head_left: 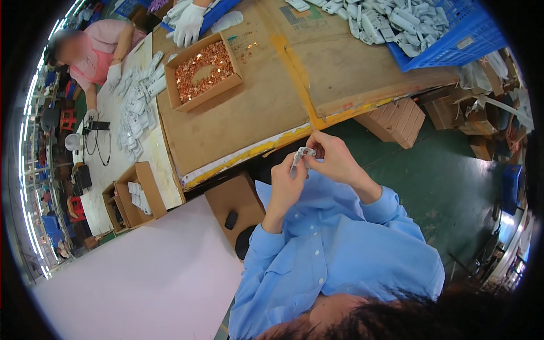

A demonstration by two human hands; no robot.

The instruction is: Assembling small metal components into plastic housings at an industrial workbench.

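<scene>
So I'm watching this worker in a blue shirt (340,226), using the copper-filled cardboard box (214,93) as my landmark. The small white piece (296,160) is nearer the worker than that box and off to its right, held up just past the edge of the table (266,107). Left hand (285,184) has it pinched between thumb and fingers, right hand (334,156) is pinching its upper end. Fingertips cover a good chunk, so I can't make out the full shape, or whether the right one's got something tiny in there too.

Just left of the box there's a heap of white parts (134,113), with a person in pink (107,42) behind it. At the box's far side, a white-gloved hand (188,25) pokes in, owner cut off from view. Way right of the box, a blue crate (453,48) is partly cut off too.
</scene>
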